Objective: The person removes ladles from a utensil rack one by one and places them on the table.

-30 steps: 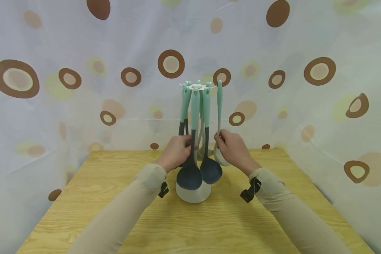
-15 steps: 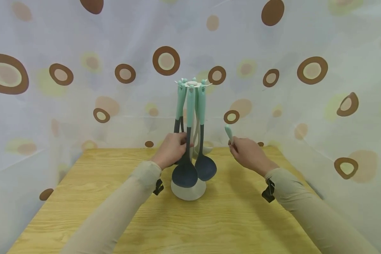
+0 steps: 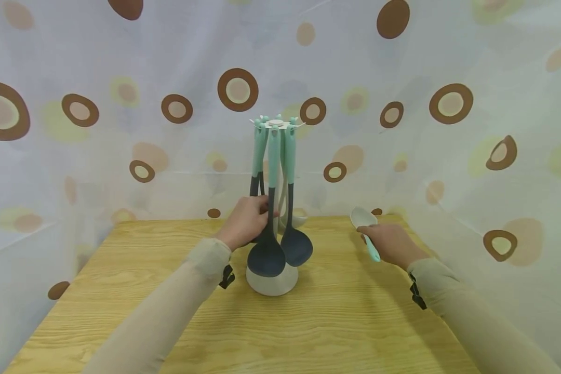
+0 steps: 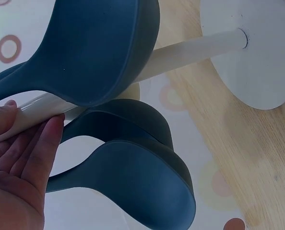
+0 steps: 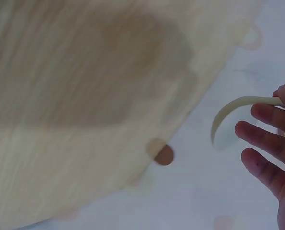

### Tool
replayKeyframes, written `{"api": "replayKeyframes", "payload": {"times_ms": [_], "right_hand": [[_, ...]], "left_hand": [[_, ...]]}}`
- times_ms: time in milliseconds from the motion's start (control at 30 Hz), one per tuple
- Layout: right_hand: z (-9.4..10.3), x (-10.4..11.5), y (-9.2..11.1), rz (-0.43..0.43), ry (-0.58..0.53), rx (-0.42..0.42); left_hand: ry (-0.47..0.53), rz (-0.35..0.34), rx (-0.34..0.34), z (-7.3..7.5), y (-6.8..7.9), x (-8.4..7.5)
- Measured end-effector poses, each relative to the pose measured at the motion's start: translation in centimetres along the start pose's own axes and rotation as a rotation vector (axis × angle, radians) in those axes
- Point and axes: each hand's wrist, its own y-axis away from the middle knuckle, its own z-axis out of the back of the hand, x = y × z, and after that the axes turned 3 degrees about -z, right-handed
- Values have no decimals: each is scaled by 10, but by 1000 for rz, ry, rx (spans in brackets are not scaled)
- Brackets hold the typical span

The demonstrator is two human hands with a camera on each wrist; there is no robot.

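A utensil stand has a round white base [image 3: 272,284] and a white pole [image 4: 195,51]. My left hand [image 3: 244,222] grips that pole, thumb on one side and fingers on the other in the left wrist view. From its top hang utensils with mint-green handles, including a dark ladle [image 3: 266,259] in front and another dark ladle [image 3: 297,247] to its right. Over the right of the table, my right hand [image 3: 393,244] pinches an off-white ladle [image 3: 362,217] by its shaft. Its mint handle points toward me, its bowl away. In the right wrist view the ladle [image 5: 232,106] appears side-on.
The stand and both hands are over a light wooden table [image 3: 336,322]. Behind it hangs a pale sheet [image 3: 191,57] printed with brown and yellow rounds. A pale utensil bowl [image 3: 299,220] shows behind the dark ladles.
My right hand has drawn the off-white ladle off the stand and carried it right, turning its handle from upright to pointing toward me. My left hand keeps its grip on the pole.
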Motion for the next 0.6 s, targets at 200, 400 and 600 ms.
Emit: {"api": "replayKeyframes", "payload": {"times_ms": [200,400,600], "right_hand": [[-16,-11,23,28,51,15],[-28,-23,35,30,50,55],[-38,-35,41,51,31,87]], "left_hand": [[14,-7,9,1,-1,2],[30,3,12,2,0,1],[49,9,16,2,1,1]]}}
